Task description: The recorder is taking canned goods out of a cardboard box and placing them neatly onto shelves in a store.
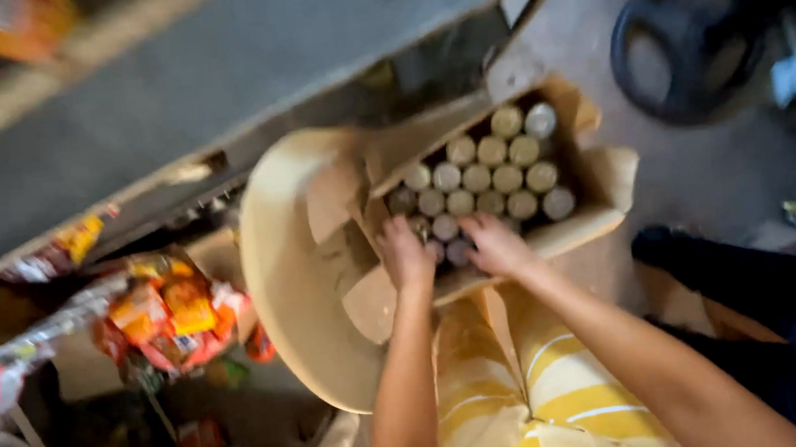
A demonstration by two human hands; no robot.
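**Both hands in the near corner of a nearly full carton of cans**

An open brown cardboard carton [573, 225] sits on a beige round plastic stool seat [286, 296], right in front of the person's knees in yellow-and-white striped cloth [527, 389]. Both hands are down in the near-left corner of it. The left hand [407, 255] and the right hand [497, 245] lie side by side, fingers curled over the small round-topped metal cans [488, 178] nearest them. The picture is blurred there, so I cannot tell whether either hand has actually closed on a can or only rests on the lids.

Beyond the hands, the carton looks almost fully stocked: rows of pale lids run away toward the far-right corner, packed shoulder to shoulder, with no obvious gap. My guess is the work is at an early or a very late point, since hardly anything is missing; only the cans under the fingers are in play.

The cans all stand upright, lids up toward the camera, long axis vertical. The carton's long side runs away from the hands, up and to the right, flaps folded outward.

To the left of the hands, lower down, orange and red snack packets [169, 314] hang in a bunch. Off to the right, a dark-clothed leg [767, 301] of someone else.
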